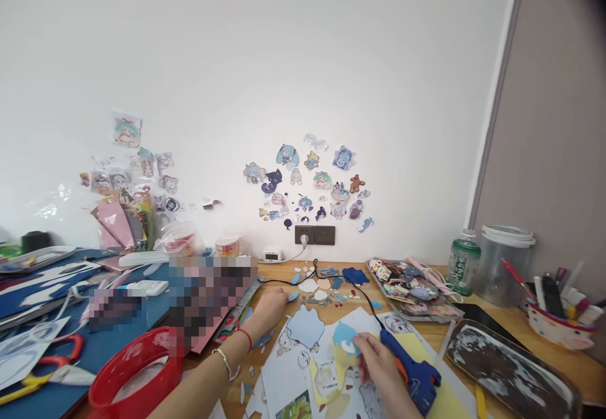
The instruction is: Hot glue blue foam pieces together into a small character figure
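Note:
My right hand pinches a light blue paper cutout between thumb and fingers, above the yellow and white sheets. My left hand reaches across the wooden desk, its fingertips closed at a small light blue piece near the scattered scraps. A larger pale blue cutout rests on printed white sheets between my hands. Just right of my right hand lies a blue glue gun with an orange trigger. Several small blue, white and beige pieces are spread beyond.
A red basket and scissors are at the left. At the right are a tray of cutouts, a green bottle, a pen holder and a stained dark tray. A black cable crosses the desk.

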A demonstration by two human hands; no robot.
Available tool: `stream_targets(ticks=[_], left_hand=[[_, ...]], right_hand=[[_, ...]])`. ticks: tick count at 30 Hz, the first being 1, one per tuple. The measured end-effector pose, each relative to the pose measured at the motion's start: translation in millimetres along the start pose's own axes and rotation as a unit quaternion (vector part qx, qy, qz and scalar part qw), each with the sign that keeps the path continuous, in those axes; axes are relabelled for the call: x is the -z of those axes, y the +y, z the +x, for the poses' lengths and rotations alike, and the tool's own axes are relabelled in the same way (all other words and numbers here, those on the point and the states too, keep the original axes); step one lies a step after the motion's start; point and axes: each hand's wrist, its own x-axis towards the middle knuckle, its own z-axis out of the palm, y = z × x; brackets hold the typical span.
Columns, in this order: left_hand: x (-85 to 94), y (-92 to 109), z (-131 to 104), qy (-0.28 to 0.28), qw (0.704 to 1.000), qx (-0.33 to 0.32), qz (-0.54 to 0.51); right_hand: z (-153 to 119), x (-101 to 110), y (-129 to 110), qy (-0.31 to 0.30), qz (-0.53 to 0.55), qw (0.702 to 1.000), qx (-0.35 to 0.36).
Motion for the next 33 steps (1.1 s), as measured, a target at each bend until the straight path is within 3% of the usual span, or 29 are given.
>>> stream_targets(ticks=[9, 16, 20, 26, 33], left_hand=[[25.3, -1.1, -1.1, 0.102, 0.989, 0.059, -0.087], [42.4, 10.3, -3.9, 0.105, 0.967, 0.089, -0.214], [38.7, 33.0, -14.7, 0.059, 0.95, 0.067, -0.3], [21.8, 71.9, -32.6, -0.086, 0.912, 0.017, -0.4], [12.9, 84.0, -43.4, -0.179, 0.88, -0.017, -0.439]], right_hand=[[2.2, -0.1, 1.1, 0.006, 0.014, 1.0, -0.021], [1.3, -0.8, 1.2, -0.006, 0.022, 0.999, -0.022], [-4.0, -1.8, -6.2, -0.016, 0.021, 1.0, -0.01], [-7.0, -3.2, -13.5, -0.039, 0.014, 0.999, 0.004], [-8.9, -3.8, -13.4, -0.055, 0.001, 0.998, 0.015]])
